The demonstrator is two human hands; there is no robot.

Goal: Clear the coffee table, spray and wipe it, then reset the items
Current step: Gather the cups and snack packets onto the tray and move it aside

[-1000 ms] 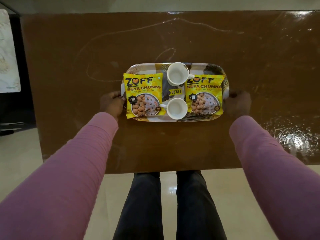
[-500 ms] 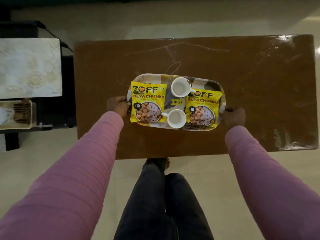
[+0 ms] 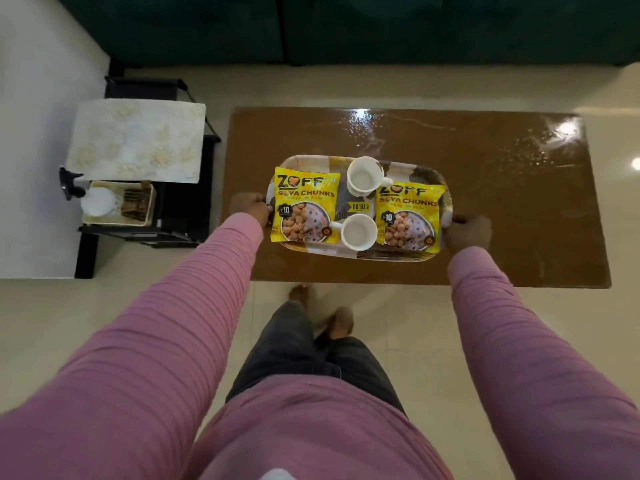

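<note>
A patterned tray (image 3: 420,174) hangs above the brown coffee table (image 3: 502,188), held level. My left hand (image 3: 248,208) grips its left end and my right hand (image 3: 467,233) grips its right end. On the tray lie two yellow soya chunk packets, one at the left (image 3: 304,206) and one at the right (image 3: 408,216). Two white cups stand between them, one at the back (image 3: 363,176) and one at the front (image 3: 358,232). The table top shines with wet streaks.
A black side table (image 3: 180,206) stands to the left with a pale patterned mat (image 3: 136,140) on top. Below the mat a basket (image 3: 119,204) holds a spray bottle (image 3: 74,188) and a dark cloth. A dark sofa (image 3: 346,29) runs along the far side. Tiled floor surrounds the table.
The tray has come up off the table in both hands. The view has pulled back and higher, so the whole table, the side table and the sofa now show.
</note>
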